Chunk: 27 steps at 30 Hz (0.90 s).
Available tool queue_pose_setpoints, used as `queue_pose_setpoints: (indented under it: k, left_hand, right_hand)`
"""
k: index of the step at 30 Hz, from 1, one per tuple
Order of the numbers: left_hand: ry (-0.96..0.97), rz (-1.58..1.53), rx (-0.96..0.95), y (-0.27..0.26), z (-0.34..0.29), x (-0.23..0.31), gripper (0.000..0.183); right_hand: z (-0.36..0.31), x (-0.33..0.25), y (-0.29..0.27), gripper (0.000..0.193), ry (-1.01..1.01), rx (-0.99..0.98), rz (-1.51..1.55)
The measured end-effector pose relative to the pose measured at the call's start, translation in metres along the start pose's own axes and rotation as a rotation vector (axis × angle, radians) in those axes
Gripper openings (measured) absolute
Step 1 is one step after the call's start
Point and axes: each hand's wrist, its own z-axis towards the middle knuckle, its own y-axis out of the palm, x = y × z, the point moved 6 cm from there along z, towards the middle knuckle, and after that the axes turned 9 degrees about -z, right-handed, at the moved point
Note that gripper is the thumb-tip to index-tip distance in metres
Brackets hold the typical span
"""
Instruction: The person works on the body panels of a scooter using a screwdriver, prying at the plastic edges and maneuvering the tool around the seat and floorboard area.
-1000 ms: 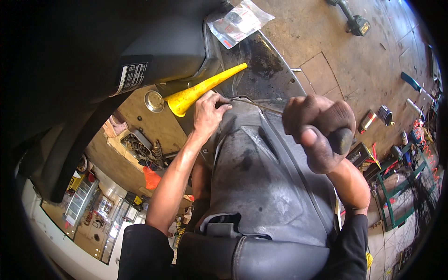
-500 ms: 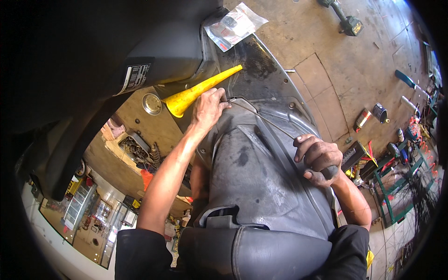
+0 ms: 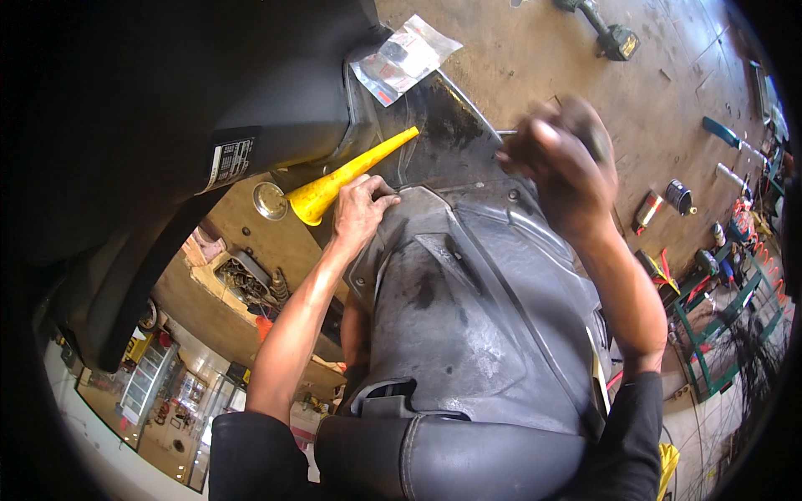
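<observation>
A grey-black plastic scooter body panel [image 3: 493, 334] lies in front of me, scuffed and dusty. At its far left edge rests my left hand [image 3: 359, 213], thumb and fingers pinched together; what they hold, if anything, is hidden. A yellow funnel [image 3: 347, 179] lies just beyond that hand on the footboard. My right hand [image 3: 572, 163] is raised over the footboard's right edge, smeared by motion and closed round a screwdriver. The screwdriver's metal shaft [image 3: 469, 105] seems to point away to the upper left, along the footboard edge.
A clear plastic packet [image 3: 407, 60] lies on the far footboard. Left of the funnel is a round metal dish [image 3: 270, 201], and a tray of metal parts [image 3: 244, 280] sits lower. On the right floor are cans [image 3: 678, 197], a power tool [image 3: 618, 40] and a green rack [image 3: 710, 334].
My right hand has swung up and away from the panel, taking the screwdriver's shaft off the spot by my left hand. The left hand stays at the panel edge.
</observation>
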Motion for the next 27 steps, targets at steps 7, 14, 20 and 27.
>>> queue_pose_setpoints:
  k: [7,14,20,27]
  left_hand:
    - [-0.059,0.014,0.038,-0.003,0.002,0.005,0.017]
    - [-0.222,-0.057,-0.132,0.000,0.014,-0.016,0.019]
    - [-0.092,-0.031,-0.017,0.000,-0.003,-0.014,0.018]
    - [-0.215,-0.084,0.225,0.014,-0.015,-0.009,0.016]
  right_hand:
    - [0.066,-0.021,0.075,0.025,-0.286,0.123,-0.310]
    - [0.084,-0.021,0.073,0.020,-0.401,0.212,-0.312]
    - [0.077,-0.031,0.037,0.020,-0.162,0.139,0.098]
    - [-0.001,-0.043,0.016,0.026,-0.271,-0.042,-0.049]
